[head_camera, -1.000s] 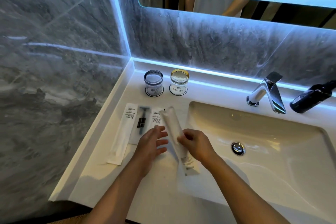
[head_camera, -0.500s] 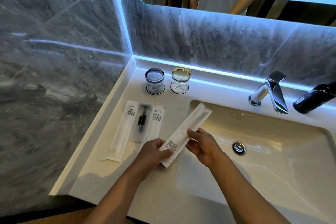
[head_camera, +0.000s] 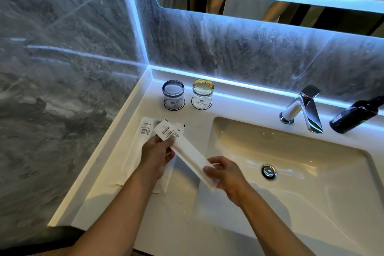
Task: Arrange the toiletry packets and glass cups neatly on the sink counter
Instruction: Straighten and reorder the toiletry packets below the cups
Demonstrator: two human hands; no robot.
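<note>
Flat packets [head_camera: 143, 137] lay near the worktop [head_camera: 116, 193] left edge. Left hand [head_camera: 154, 157] and right hand [head_camera: 225, 174] each pinched an end of a white packet [head_camera: 187, 151], held slantwise above them. Two glass cups [head_camera: 173, 94] stood at back-left corner.

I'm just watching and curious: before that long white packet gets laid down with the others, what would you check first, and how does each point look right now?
1. Packet held securely: ok. The left hand pinches the long white packet near its printed end and the right hand holds the other end.
2. Packet aligned with the packets on the counter: not ok. It slants across them.
3. Free counter space beside the row, toward the basin: ok.
4. Two glass cups upright on their coasters, clear of the packets: ok.
5. Row underneath tidy: cannot tell; the left hand and the held packet cover much of it.
</note>
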